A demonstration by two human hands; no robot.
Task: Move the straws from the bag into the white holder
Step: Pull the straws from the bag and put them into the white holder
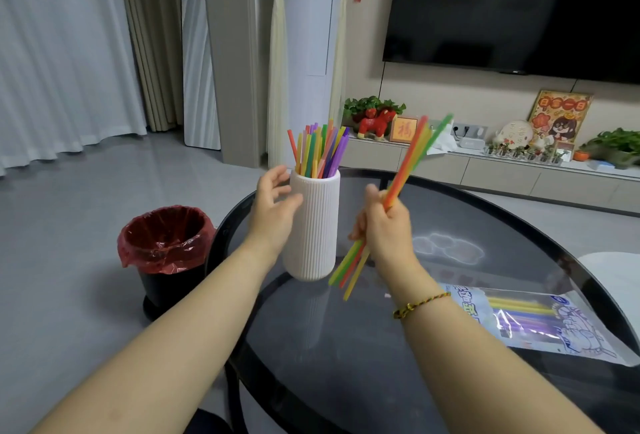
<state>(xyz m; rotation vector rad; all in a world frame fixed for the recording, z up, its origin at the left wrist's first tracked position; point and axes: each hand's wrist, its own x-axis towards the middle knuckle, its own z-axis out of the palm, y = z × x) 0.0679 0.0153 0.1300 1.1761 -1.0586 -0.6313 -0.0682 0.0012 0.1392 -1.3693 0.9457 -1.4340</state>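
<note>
A ribbed white holder (313,225) stands upright on the dark glass table (398,364), with several colourful straws (320,151) sticking out of its top. My left hand (273,211) is beside the holder's left side, fingers apart, thumb near its wall. My right hand (384,225) is to the right of the holder, closed around a tilted bundle of straws (412,156) in orange, yellow and green. The bundle slants from lower left to upper right. The straw bag (540,322) lies flat at the right with yellow and purple straws inside.
A black bin with a red liner (166,243) stands on the floor left of the table. A low TV cabinet (502,170) with ornaments and plants runs along the far wall under a television (519,7). Curtains hang at the left.
</note>
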